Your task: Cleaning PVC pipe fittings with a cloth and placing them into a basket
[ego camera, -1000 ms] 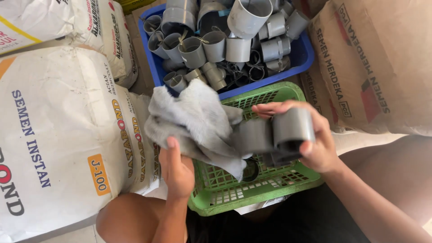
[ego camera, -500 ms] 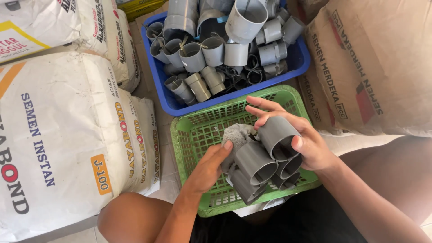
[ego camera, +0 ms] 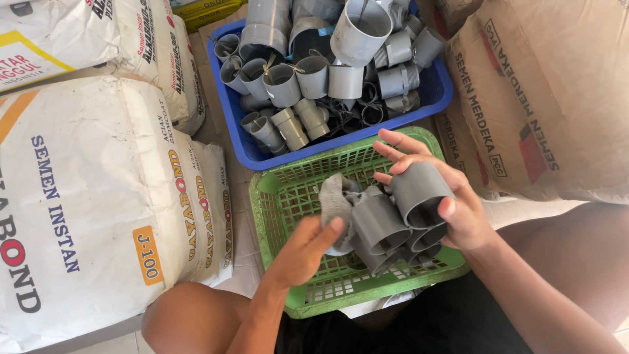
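A: Right hand (ego camera: 452,196), what's it on?

B: Fingers wrapped round a bunch of grey PVC pipe couplings (ego camera: 393,223), short sleeves tied or clustered together. Thumb lies across the mouth of the top one, fingertips spread above it. Bunch is held just over the green plastic basket (ego camera: 275,216).

A: Left hand (ego camera: 304,249)?

B: Comes up from below, fingers closed narrow, pinching a crumpled grey rag (ego camera: 335,200) against the left side of the bunch. Rag touches the couplings; part of it is tucked behind them, so its full extent can't be told.

A: Basket contents?

B: Mesh floor shows bare where visible. What lies under the bunch is hidden.

A: Surroundings?

B: Blue plastic bin (ego camera: 229,105) just beyond the green basket, edges touching or nearly so. It is heaped with more grey pipe fittings (ego camera: 314,72), mixed sizes, several bundles bound with string. White cement sacks (ego camera: 85,196) stacked on the left, brown paper cement sacks (ego camera: 544,98) on the right, both close against the bins. Person's bare knees frame the basket, all on the floor.
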